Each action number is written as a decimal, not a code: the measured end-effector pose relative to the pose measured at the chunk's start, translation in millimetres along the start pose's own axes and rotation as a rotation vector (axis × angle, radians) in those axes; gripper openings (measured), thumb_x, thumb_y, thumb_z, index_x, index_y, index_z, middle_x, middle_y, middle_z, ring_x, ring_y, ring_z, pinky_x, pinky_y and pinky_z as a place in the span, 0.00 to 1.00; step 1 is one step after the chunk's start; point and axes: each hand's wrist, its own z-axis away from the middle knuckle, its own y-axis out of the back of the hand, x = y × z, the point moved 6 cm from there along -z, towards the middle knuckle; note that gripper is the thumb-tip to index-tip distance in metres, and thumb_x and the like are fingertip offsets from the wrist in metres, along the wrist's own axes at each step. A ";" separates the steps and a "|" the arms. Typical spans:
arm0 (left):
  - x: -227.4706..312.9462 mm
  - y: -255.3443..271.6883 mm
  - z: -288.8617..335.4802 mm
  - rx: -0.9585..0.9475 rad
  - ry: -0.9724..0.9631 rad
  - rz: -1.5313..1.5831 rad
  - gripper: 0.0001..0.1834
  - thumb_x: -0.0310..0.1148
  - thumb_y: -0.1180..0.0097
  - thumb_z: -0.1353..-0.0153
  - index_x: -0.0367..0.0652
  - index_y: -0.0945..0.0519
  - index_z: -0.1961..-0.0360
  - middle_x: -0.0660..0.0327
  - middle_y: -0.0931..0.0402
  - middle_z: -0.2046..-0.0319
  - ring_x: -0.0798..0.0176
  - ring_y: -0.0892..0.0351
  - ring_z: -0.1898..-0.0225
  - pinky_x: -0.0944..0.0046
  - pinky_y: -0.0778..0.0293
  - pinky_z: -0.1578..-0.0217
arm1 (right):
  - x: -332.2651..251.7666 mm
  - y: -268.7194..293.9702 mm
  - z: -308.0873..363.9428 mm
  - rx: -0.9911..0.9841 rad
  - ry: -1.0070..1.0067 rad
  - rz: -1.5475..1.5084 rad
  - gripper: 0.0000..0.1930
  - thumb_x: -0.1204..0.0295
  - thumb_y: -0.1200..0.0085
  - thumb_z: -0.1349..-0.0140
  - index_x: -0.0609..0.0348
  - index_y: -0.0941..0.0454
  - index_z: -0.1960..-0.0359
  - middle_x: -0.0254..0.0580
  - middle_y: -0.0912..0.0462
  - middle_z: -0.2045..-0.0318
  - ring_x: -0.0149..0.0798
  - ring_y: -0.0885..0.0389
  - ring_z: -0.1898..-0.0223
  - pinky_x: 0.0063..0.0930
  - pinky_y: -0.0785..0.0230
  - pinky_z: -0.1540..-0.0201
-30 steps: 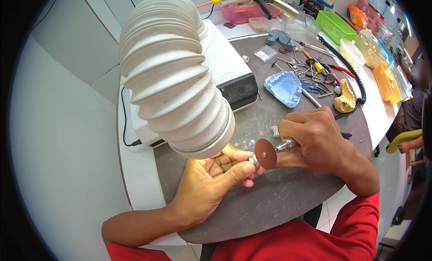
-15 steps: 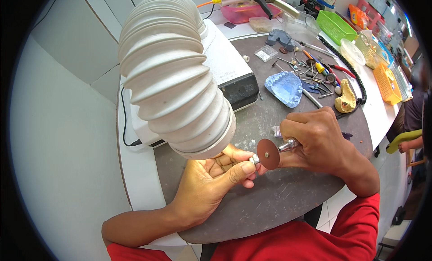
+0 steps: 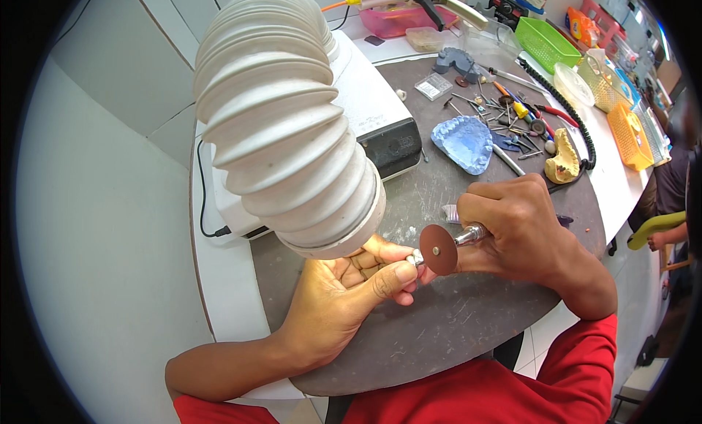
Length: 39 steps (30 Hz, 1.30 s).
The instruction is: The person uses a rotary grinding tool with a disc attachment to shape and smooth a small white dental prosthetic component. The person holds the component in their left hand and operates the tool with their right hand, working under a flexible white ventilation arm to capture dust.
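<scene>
Between the thumb and fingertips of my left hand (image 3: 333,296) is a small silvery-white dental crown (image 3: 415,258), partly covered by the fingers. My right hand (image 3: 515,226) is wrapped round a metal rotary handpiece (image 3: 470,235). On its tip sits a thin, round, reddish-brown cutting disc (image 3: 439,248), right beside the crown. Whether disc and crown touch, I cannot tell. The fingertips of my right hand reach behind the disc, close to those of my left. Just above my left hand is the mouth of a wide white ribbed hose (image 3: 292,142).
A white machine with a dark front (image 3: 393,145) stands behind the hose. Further back on the grey board lie a blue dental cast (image 3: 464,142), a yellowish cast (image 3: 561,159) and many burs and tools (image 3: 504,117). A coiled black cord (image 3: 574,117) and plastic baskets (image 3: 545,45) line the right.
The crown shows a slightly different, whiter face between my left fingers. Both hands and the disc keep almost the same places.
</scene>
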 end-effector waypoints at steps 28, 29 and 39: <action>0.4 1.3 1.0 0.016 0.018 0.041 0.07 0.26 0.42 0.35 0.41 0.26 0.57 0.57 0.21 0.64 0.66 0.20 0.62 0.67 0.23 0.63 | -0.9 4.9 -1.2 0.005 -0.012 -0.055 0.30 0.44 0.31 0.54 0.56 0.32 0.86 0.36 0.30 0.88 0.40 0.28 0.87 0.33 0.39 0.84; -0.8 3.1 1.7 0.046 0.019 0.061 0.08 0.27 0.42 0.34 0.41 0.26 0.57 0.57 0.21 0.64 0.66 0.20 0.62 0.67 0.23 0.63 | -0.7 8.3 -1.9 0.030 -0.016 -0.056 0.29 0.46 0.30 0.55 0.56 0.32 0.86 0.36 0.30 0.88 0.39 0.28 0.87 0.33 0.39 0.84; 27.0 -9.1 3.4 -0.006 -0.526 -1.260 0.07 0.25 0.32 0.45 0.39 0.19 0.66 0.61 0.20 0.68 0.65 0.22 0.66 0.69 0.25 0.71 | 9.7 22.9 2.1 0.078 -0.063 -0.049 0.27 0.51 0.27 0.56 0.58 0.31 0.84 0.36 0.30 0.88 0.40 0.28 0.86 0.33 0.38 0.82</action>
